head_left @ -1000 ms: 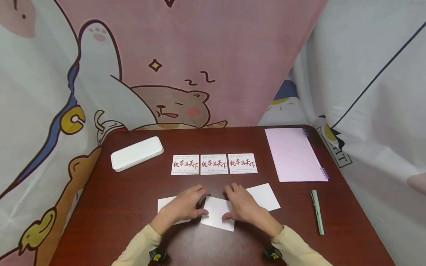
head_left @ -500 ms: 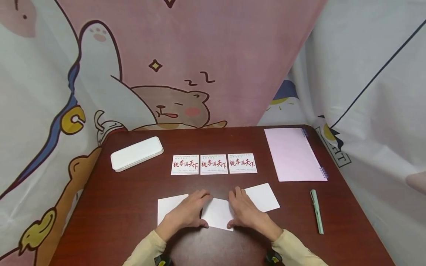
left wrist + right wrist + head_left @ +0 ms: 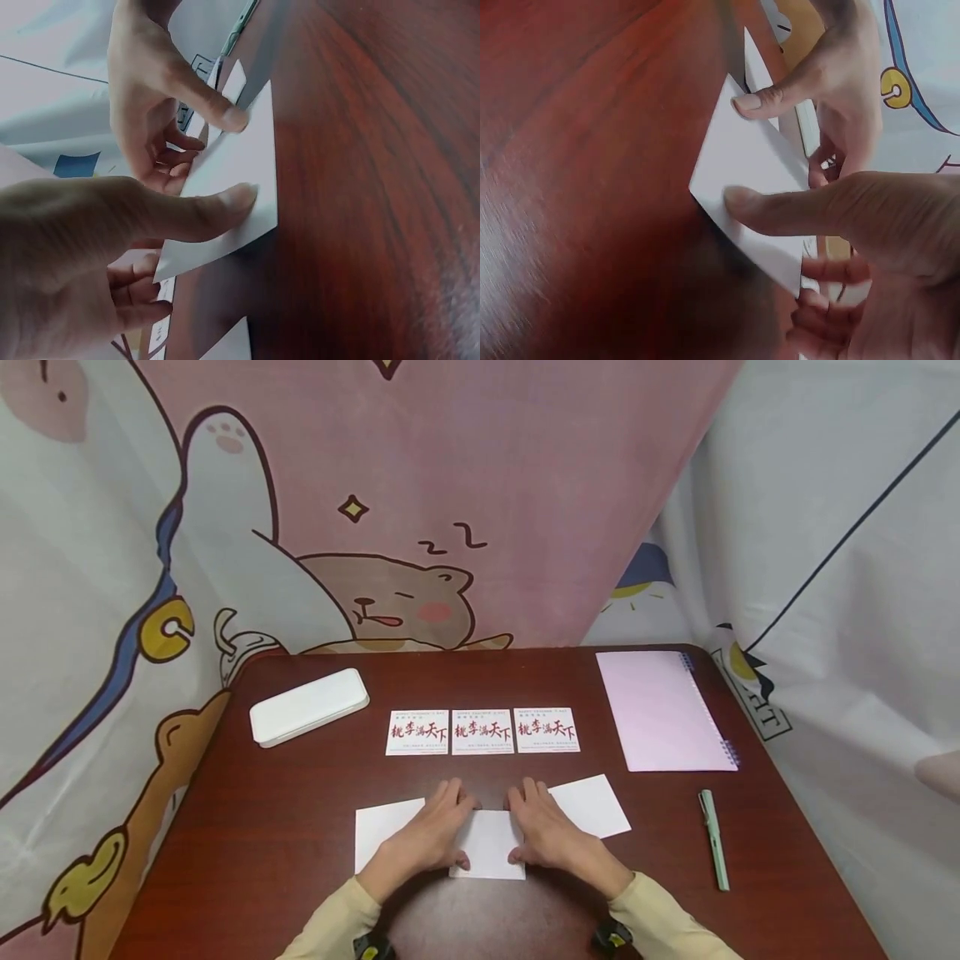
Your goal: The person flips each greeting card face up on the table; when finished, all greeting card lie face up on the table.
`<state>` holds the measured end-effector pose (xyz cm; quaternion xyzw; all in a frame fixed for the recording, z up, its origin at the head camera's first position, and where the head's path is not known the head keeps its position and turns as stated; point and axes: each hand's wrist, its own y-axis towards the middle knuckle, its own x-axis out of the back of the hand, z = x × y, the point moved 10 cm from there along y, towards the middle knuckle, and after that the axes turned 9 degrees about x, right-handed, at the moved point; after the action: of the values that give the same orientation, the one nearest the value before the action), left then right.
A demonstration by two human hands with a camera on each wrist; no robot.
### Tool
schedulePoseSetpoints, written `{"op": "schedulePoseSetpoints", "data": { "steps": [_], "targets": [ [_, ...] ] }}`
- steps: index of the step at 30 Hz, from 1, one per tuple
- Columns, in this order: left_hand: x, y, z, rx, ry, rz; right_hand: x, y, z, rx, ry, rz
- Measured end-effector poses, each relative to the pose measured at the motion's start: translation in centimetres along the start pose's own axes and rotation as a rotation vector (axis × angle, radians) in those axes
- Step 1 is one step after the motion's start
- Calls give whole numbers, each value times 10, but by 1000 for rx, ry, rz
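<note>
Both hands hold a blank white card in front of the person, one at each side. The left hand has its thumb on the card's near left corner and its fingers toward the far edge. Mirroring it, the right hand puts its thumb near the right corner. In the left wrist view the card looks slightly bowed, with a shadow under its edge. Another white card lies partly hidden under the left forearm. A third white card lies angled beyond the right hand.
Three printed cards with red characters form a row farther back on the dark wooden table. A white case stands back left. To the right lie a pink spiral notebook and a green pen.
The middle white card has turned from tilted to nearly square with the table's front. The hands have shifted slightly around its sides; the other things have stayed put.
</note>
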<state>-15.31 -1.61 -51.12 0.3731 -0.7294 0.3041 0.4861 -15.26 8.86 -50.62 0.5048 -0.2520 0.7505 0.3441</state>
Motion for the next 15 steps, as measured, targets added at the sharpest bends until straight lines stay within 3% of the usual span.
{"op": "schedulePoseSetpoints", "data": {
  "steps": [4, 9, 12, 15],
  "targets": [
    [14, -3, 1, -33, -58, -74, 19, 2, 1, 114, 19, -36],
    [43, -10, -7, -158, -69, -249, 48, 2, 8, 278, 93, -127],
    [57, -13, -13, -217, -66, -342, 62, 1, 11, 331, 77, -195],
    [62, -14, -15, -247, -58, -382, 67, 0, 14, 351, 21, -243]
  ]
}}
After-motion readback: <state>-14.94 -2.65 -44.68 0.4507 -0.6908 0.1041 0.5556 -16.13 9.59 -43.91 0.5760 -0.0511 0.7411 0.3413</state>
